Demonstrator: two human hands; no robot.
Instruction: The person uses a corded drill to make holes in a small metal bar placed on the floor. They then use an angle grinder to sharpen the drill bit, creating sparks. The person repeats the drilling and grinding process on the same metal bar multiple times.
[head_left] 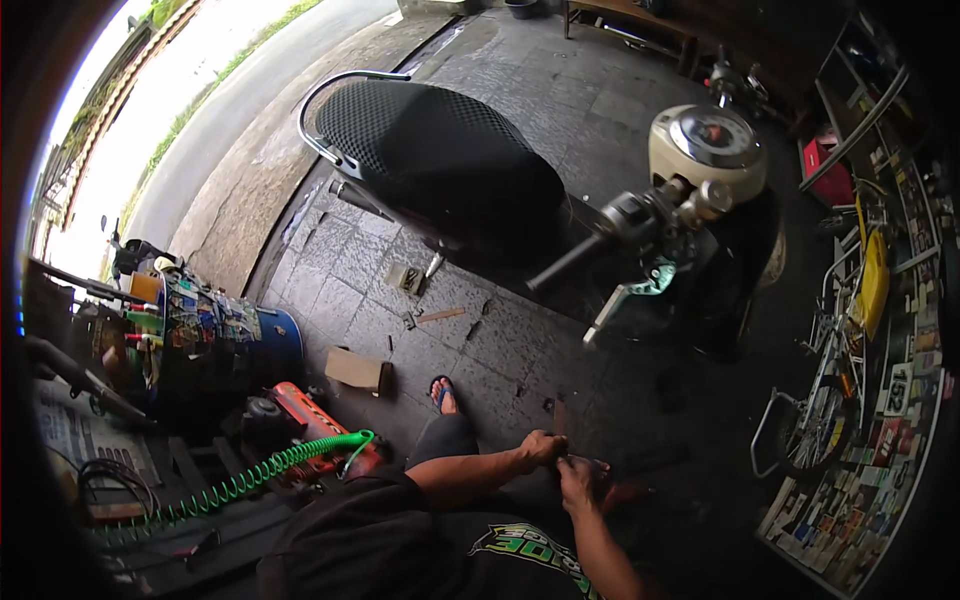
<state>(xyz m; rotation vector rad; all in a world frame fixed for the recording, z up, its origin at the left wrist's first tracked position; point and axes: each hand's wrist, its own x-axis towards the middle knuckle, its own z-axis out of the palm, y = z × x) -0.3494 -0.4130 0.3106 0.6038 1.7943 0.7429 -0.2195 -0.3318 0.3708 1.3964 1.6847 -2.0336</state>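
Observation:
At the lower middle, my left hand (540,448) and my right hand (578,482) are close together, both with fingers curled round something I cannot make out. A narrow brownish strip (561,418) shows just beyond them; I cannot tell whether it is held or lying on the floor. Ahead stands a scooter with a black mesh-covered seat (420,150), a cream headlamp housing (680,150) and a handlebar grip (565,260) with a teal lever (645,285). My sandalled foot (444,393) rests on the grey tiles, left of my hands.
At left are a tool-covered blue drum (280,345), a red jack-like machine (315,410), a green coiled hose (270,465) and a cardboard box (357,368). Small loose parts (440,315) lie beneath the scooter. At right are a glass display cabinet (905,420) and a small yellow bike (870,280).

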